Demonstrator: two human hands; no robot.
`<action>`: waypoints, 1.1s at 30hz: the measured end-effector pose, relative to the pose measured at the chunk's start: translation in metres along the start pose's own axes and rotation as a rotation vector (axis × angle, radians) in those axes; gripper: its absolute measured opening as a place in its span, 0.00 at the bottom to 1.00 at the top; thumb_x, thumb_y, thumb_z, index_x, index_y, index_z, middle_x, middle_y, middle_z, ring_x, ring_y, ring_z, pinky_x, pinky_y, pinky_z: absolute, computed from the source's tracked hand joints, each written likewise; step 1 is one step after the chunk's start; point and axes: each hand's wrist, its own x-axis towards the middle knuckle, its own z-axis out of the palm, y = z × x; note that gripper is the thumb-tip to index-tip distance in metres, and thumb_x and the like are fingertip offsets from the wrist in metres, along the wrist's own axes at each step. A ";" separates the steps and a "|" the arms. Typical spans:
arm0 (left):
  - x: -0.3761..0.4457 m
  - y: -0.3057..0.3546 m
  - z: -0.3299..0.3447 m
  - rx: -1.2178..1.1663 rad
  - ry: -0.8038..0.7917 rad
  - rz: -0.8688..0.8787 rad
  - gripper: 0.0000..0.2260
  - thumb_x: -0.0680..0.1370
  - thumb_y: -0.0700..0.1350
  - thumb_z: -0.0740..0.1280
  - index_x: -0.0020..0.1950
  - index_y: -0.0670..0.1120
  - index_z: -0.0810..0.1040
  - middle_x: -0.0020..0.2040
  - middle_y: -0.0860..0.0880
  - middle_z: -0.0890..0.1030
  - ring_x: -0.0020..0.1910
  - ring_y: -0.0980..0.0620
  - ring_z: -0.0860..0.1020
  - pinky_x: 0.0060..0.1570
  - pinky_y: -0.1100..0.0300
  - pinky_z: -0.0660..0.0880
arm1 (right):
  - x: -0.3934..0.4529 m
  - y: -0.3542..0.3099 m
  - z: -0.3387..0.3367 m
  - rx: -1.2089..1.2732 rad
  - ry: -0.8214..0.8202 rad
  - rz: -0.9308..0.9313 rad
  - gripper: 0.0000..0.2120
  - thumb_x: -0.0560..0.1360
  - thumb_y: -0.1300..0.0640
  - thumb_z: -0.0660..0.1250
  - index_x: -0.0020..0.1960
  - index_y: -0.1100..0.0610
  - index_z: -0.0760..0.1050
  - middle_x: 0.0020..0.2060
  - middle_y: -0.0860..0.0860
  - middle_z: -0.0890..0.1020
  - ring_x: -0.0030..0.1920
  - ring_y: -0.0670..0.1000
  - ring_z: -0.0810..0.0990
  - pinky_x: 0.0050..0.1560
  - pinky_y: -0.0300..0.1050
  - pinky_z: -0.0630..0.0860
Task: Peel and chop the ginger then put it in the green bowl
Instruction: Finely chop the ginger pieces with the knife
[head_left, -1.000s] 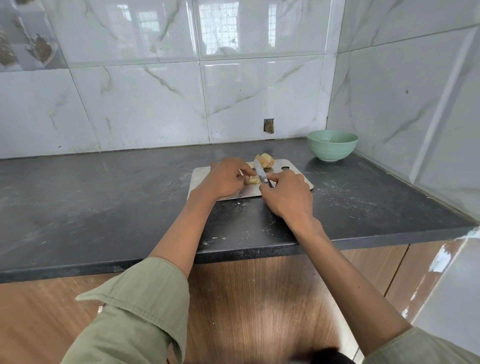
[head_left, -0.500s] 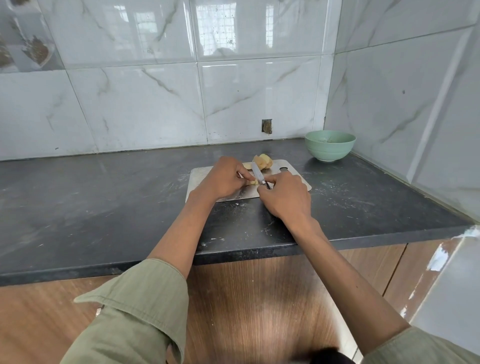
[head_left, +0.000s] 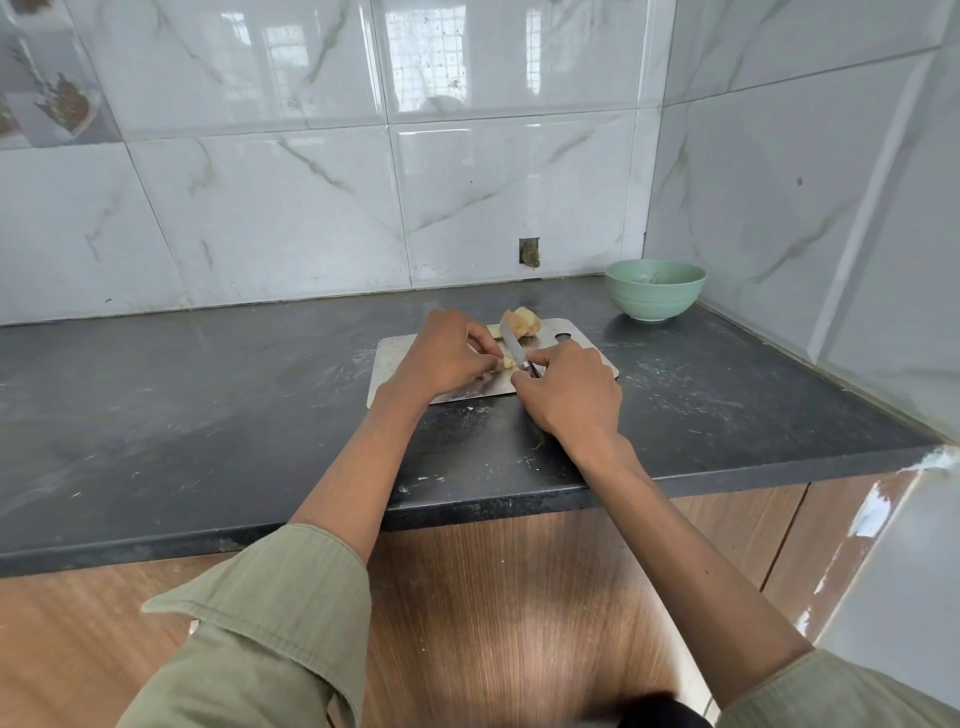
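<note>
A metal cutting board (head_left: 400, 358) lies on the dark counter. My left hand (head_left: 441, 356) pinches a small ginger piece (head_left: 508, 362) down on the board. My right hand (head_left: 571, 395) grips a knife (head_left: 511, 343) by its dark handle, the blade lying against that piece and pointing away from me. A larger peeled ginger chunk (head_left: 522, 323) sits at the board's far edge, behind the blade. The green bowl (head_left: 654, 289) stands in the back right corner, apart from the board.
The dark stone counter (head_left: 208, 415) runs left from the board; its front edge is close to me. Tiled walls close the back and right sides. Small peel scraps (head_left: 524, 460) lie on the counter near my right wrist.
Both hands and the knife have stayed on the small ginger piece, with only a slight shift of the blade.
</note>
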 end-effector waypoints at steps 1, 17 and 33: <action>0.000 0.000 -0.001 0.004 -0.008 0.013 0.03 0.71 0.42 0.80 0.41 0.48 0.89 0.34 0.55 0.85 0.34 0.60 0.82 0.41 0.63 0.79 | 0.000 0.000 0.000 -0.011 -0.003 0.002 0.16 0.76 0.44 0.68 0.59 0.47 0.84 0.57 0.52 0.82 0.58 0.59 0.79 0.45 0.47 0.67; -0.003 -0.003 -0.004 0.076 -0.023 0.012 0.03 0.70 0.49 0.80 0.40 0.55 0.88 0.34 0.62 0.84 0.34 0.62 0.82 0.46 0.52 0.82 | 0.001 0.000 0.004 -0.060 -0.066 -0.073 0.15 0.75 0.44 0.66 0.58 0.44 0.84 0.49 0.54 0.84 0.52 0.60 0.81 0.44 0.47 0.72; -0.002 -0.002 -0.001 0.123 -0.001 -0.035 0.06 0.69 0.52 0.81 0.36 0.56 0.87 0.28 0.62 0.80 0.29 0.56 0.80 0.43 0.50 0.82 | -0.003 -0.003 0.004 -0.112 -0.037 -0.122 0.13 0.76 0.44 0.65 0.54 0.47 0.84 0.50 0.55 0.83 0.52 0.60 0.80 0.42 0.47 0.67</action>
